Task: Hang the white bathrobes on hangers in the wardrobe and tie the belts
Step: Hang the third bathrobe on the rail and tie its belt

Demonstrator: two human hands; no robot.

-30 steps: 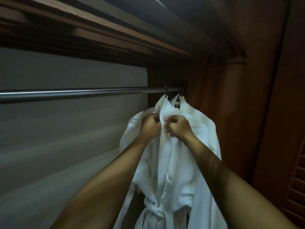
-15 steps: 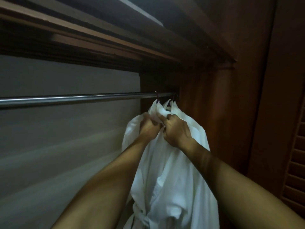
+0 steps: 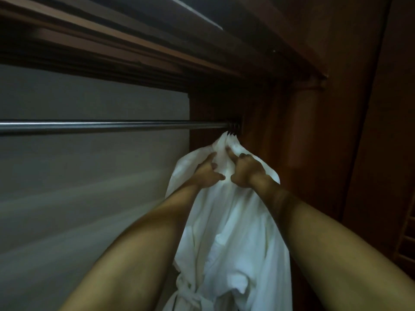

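Under rod (image 3: 112, 126), both hands' fingers grip bathrobe (image 3: 235, 232) collar; hangers hidden.

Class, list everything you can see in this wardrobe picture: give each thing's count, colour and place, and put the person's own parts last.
bathrobes: at least one, maybe more bunched together, white, hanging at the right end of the rail
belt: one, white, tied at the robe's waist, bottom of the picture
hanger hooks: several, dark, over the rail's right end; exact count unclear
rail: one, silver metal, running across from the left
wardrobe: one, reddish-brown wood, side wall and top around the robes
louvred door: one, brown, far right edge
left hand: one, grips the collar cloth
right hand: one, grips the collar cloth beside it
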